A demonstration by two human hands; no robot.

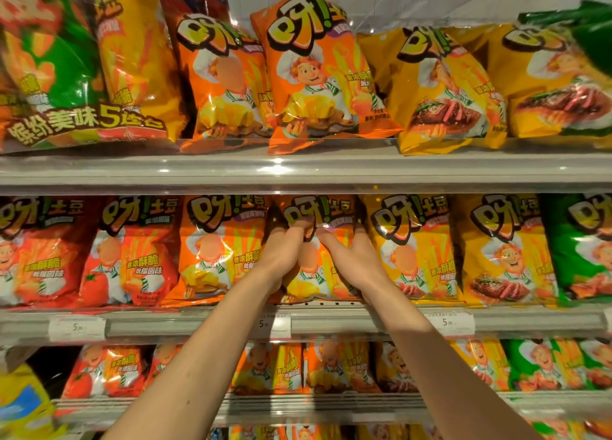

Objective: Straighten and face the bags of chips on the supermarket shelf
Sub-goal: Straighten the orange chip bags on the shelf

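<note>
Orange foil, glossy: the orange bag (pixel 318 257) on the middle shelf (pixel 198 323) is the one in hand. Both hands are on it, close together. The left hand (pixel 284 254) cups the bag's left flank, fingers curled over its upper edge; the right hand (pixel 347 261) lies against the front and right side, fingers spread and bent onto the foil. Whether the thumbs pinch from behind I cannot tell.

Step, as I judge it: squaring this 1 bag upright and front-facing within its row. It sits between another orange bag (pixel 218 251) on the left and a yellow bag (pixel 414 247) on the right, touching or nearly touching both.

Next move likely calls for a small pull toward the shelf lip, then a level set-down so the logo reads straight; light grip, since the foil crumples.

Room: tight sideways, neighbours pressing in. The upper shelf's underside (pixel 298 188) hangs just above the bag tops, so little lift is available. Forward of the lip the space is open. Price tags (pixel 275 325) clip along the rail below the wrists. On the upper shelf an orange bag (pixel 318 72) leans and overhangs its edge, a candidate for later.
</note>
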